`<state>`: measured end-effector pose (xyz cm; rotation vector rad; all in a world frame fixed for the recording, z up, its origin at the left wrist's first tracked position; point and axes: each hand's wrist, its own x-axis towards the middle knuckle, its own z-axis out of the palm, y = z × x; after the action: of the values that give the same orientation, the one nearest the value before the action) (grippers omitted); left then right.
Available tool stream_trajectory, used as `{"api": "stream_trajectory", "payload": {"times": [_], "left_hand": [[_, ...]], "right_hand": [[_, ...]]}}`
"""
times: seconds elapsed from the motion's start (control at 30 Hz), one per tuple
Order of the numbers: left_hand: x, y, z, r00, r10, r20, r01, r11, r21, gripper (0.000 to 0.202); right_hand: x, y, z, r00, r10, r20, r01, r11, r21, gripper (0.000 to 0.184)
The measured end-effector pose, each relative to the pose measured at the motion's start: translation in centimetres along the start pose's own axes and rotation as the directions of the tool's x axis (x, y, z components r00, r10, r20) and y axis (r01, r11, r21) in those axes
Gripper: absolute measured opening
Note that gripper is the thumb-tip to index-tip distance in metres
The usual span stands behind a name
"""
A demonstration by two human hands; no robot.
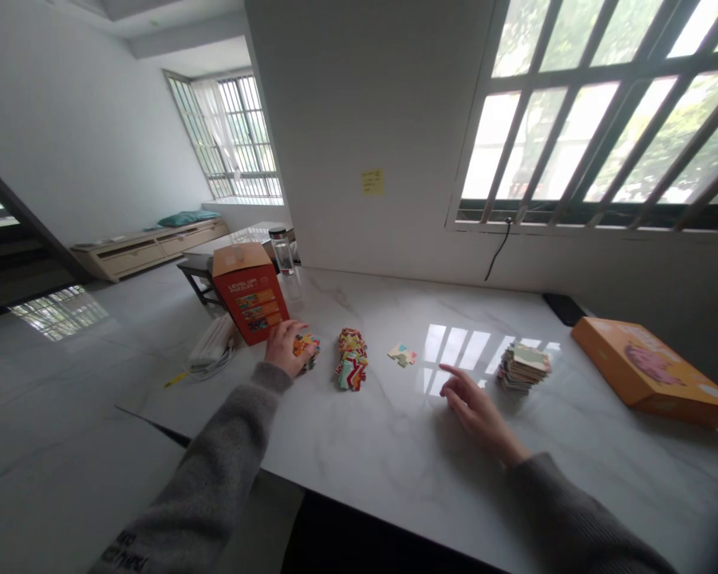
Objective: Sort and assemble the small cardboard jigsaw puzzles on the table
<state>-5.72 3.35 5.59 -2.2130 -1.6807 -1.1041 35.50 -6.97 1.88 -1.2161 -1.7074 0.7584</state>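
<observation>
My left hand (283, 347) is curved round the left side of a small stack of colourful jigsaw puzzle pieces (307, 351), fingers at its far side and part of the stack hidden. Just right of it, a leaning row of red, yellow and green puzzle pieces (353, 359) lies on the table. A single puzzle piece (402, 355) lies flat by itself farther right. My right hand (470, 405) holds nothing; its index finger is stretched out toward that piece, apart from it, with the other fingers bent. Beyond this hand stands a taller neat stack of puzzle pieces (523, 367).
The white marble table (359, 446) has its front edge near me. A red puzzle box (254, 299) stands at the left, with a glass bottle (283, 253) behind it and a white cabled item (212, 347) beside it. An orange box (652, 371) and black phone (563, 308) lie right.
</observation>
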Motion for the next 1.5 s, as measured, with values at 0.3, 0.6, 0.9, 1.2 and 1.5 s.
{"api": "stream_trajectory", "payload": {"times": [0.3,0.6,0.9,1.2,1.5], "left_hand": [[-0.7,13.5,5.3,0.866,0.358,0.349,-0.347,0.933,-0.095,0.028],[0.6,18.6,12.3,0.820,0.227,0.526,-0.251,0.968,-0.027,0.037],[-0.7,18.2,11.6,0.822,0.259,0.506,-0.233,0.965,-0.115,0.035],[-0.9,18.3,11.4,0.797,0.303,0.522,-0.257,0.953,-0.160,0.030],[-1.0,18.2,10.8,0.684,0.425,0.593,-0.276,0.903,-0.329,0.055]], "right_hand": [[0.3,0.2,1.0,0.999,-0.018,0.026,0.021,0.994,-0.107,0.035],[0.2,-0.1,0.5,0.999,-0.025,0.030,0.028,0.995,-0.099,0.036],[0.1,0.3,0.1,0.998,-0.016,0.056,0.020,0.997,-0.072,0.036],[0.2,0.4,-0.1,0.999,-0.012,0.036,0.015,0.995,-0.098,0.034],[0.4,1.1,-0.1,0.999,-0.036,-0.003,0.028,0.815,-0.578,0.053]]}}
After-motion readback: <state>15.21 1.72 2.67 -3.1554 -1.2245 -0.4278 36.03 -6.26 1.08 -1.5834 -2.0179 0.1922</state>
